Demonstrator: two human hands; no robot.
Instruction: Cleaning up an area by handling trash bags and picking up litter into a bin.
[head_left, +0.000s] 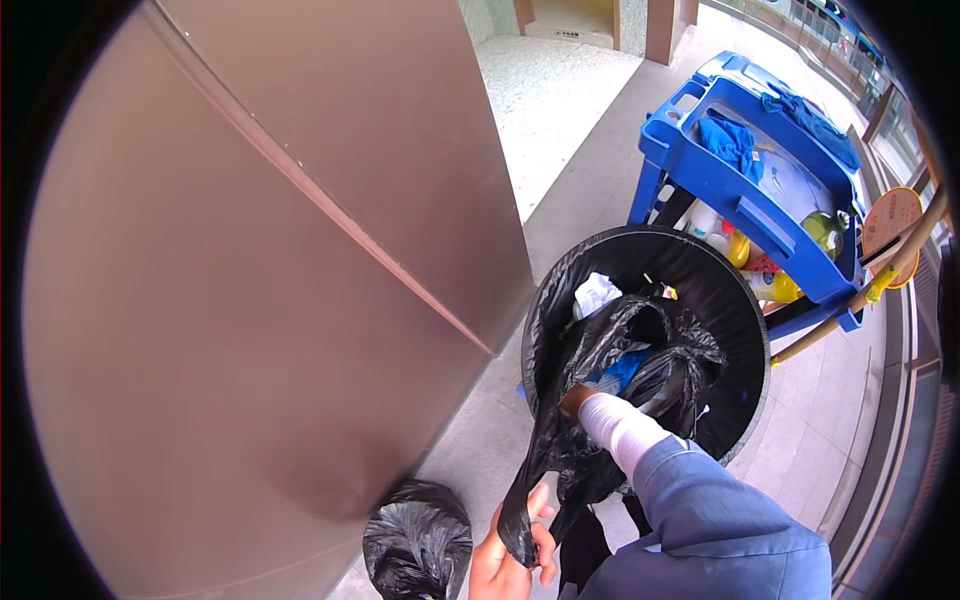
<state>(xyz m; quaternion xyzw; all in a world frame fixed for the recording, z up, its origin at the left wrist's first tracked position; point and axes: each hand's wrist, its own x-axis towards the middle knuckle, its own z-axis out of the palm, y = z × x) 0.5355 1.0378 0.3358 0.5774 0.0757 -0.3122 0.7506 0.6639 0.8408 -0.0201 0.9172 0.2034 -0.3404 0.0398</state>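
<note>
My left hand holds the edge of a black plastic garbage bag, the film draped over its fingers. My right hand reaches down over the near left rim of a large round bin; black plastic hides its fingers, so its grip cannot be told. The bin has a black liner. Inside it lie bunched black bags, a crumpled white paper and something blue. Below and left, a smaller bin with a black bag stands on the floor.
A blue plastic cart stands beyond the bin, with blue cloths on top and bottles below. A wooden pole leans by it. A brown wall panel bounds the left side; glass railings run along the right.
</note>
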